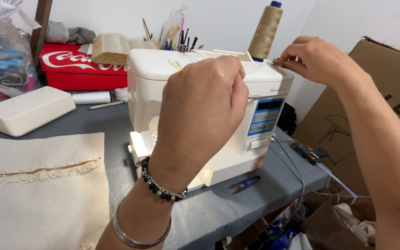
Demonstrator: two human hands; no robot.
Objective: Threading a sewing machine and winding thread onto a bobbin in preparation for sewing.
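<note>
A cream sewing machine [172, 78] stands on a grey table [218, 213]. A tall spool of tan thread [265, 32] sits upright on its top right. My left hand [204, 115] is raised in front of the machine with the fingers closed, pinching a thin thread that runs toward the spool. It wears a bead bracelet and a metal bangle. My right hand [318, 58] reaches over the machine's top right corner, with fingertips pinched on a small bobbin-like part beside the spool's base.
Cream fabric with a fringed seam [38, 185] lies at front left. Beside it are a cream machine cover [21, 111], a red box [77, 71], a book and a cup of pencils. Blue thread snips [244, 184] lie near the machine. Cardboard boxes [390, 78] stand at right.
</note>
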